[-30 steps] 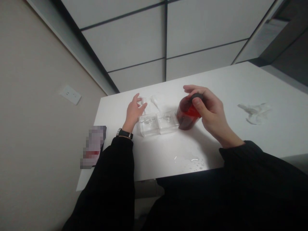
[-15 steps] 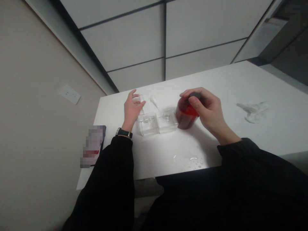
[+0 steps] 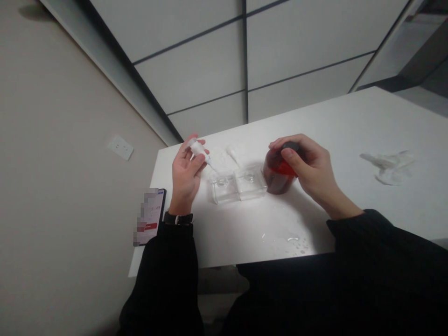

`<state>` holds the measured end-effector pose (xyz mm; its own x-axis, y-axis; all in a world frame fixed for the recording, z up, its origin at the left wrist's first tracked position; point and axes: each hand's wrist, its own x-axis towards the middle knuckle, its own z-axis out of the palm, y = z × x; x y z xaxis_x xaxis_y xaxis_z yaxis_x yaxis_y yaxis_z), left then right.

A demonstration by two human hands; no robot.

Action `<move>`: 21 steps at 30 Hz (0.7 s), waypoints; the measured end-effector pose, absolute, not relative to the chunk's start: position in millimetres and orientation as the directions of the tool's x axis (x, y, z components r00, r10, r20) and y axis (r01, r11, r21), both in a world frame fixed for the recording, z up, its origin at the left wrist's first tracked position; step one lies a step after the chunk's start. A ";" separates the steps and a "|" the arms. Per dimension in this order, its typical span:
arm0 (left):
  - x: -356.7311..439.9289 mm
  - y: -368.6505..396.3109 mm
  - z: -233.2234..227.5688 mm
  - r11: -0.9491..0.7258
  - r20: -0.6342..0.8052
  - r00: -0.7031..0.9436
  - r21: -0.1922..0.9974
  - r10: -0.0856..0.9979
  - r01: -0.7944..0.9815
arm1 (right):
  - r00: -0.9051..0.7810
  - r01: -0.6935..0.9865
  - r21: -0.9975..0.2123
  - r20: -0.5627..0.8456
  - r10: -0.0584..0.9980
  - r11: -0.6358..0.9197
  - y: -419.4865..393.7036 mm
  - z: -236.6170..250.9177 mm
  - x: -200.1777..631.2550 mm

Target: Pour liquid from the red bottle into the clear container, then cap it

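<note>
My left hand (image 3: 189, 170) is closed around a small white bottle-like piece (image 3: 198, 148) with a narrow tip pointing down to the right. Just below that tip sits a clear two-part box (image 3: 224, 193), with a rounded shape visible in each part. A similar white piece (image 3: 231, 151) lies behind the box. My right hand (image 3: 310, 161) grips the upper part of a dark red translucent bottle (image 3: 280, 179) with a black top (image 3: 290, 147). The bottle is against or close to the box's right end, on the table; its far side is hidden by my fingers.
The white table (image 3: 231, 238) has water drops (image 3: 294, 245) near its front edge. A phone (image 3: 154, 217) lies at the left edge beside the wall. Crumpled white tissue (image 3: 390, 165) is at the right. Cabinet panels (image 3: 196, 70) stand behind the table.
My left hand has picked up the white piece from behind the box and turned palm-up with it. The right hand keeps hold of the red bottle. The view has shifted slightly.
</note>
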<state>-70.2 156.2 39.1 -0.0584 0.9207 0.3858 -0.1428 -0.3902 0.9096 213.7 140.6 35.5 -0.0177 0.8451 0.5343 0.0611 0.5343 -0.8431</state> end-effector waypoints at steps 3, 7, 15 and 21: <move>-66.7 147.6 40.5 -0.393 0.395 -0.014 0.909 0.919 -0.139 | -0.019 0.055 -0.844 0.534 0.845 0.534 140.9 35.2 213.6; -65.6 138.0 42.3 -0.434 0.437 0.001 0.892 0.899 -0.131 | -0.021 0.050 -0.843 0.536 0.844 0.536 141.1 34.9 214.0; -64.3 123.0 45.0 -0.502 0.498 0.075 0.863 0.864 0.060 | -0.022 0.073 -0.838 0.540 0.841 0.540 140.9 34.3 213.9; -64.1 117.5 47.2 -0.379 0.242 0.410 0.877 0.880 0.297 | -0.020 0.073 -0.845 0.530 0.848 0.530 140.4 34.4 214.9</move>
<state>-64.1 117.5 47.2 0.4097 0.8796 0.2416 0.2968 -0.3790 0.8765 214.9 140.4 34.4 -0.0196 0.8475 0.5304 0.0735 0.5303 -0.8446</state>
